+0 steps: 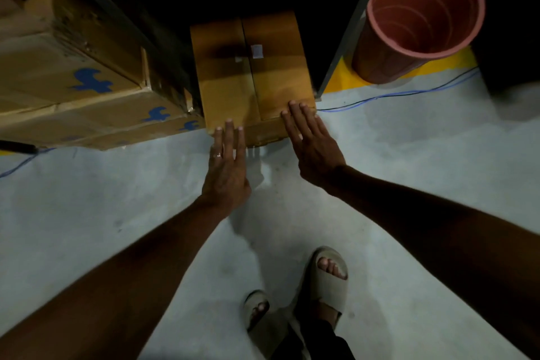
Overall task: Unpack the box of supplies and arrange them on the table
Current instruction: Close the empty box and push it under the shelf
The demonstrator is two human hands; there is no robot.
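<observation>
A closed brown cardboard box (251, 73) stands on the pale floor under a dark shelf, its top flaps meeting in a centre seam with small bits of tape. My left hand (226, 166) reaches toward the box's near left corner with fingers straight, the fingertips at its front edge. My right hand (311, 140) lies flat with straight fingers over the near right corner, fingertips on the top flap. Neither hand grips anything.
Larger cardboard boxes (73, 82) with blue logos are stacked to the left, close against the box. A tall pink bin (420, 17) stands at the right on a yellow floor marking, behind a metal post (347, 35). Blue cables (403, 93) run along the floor. My sandalled feet (321, 280) are below.
</observation>
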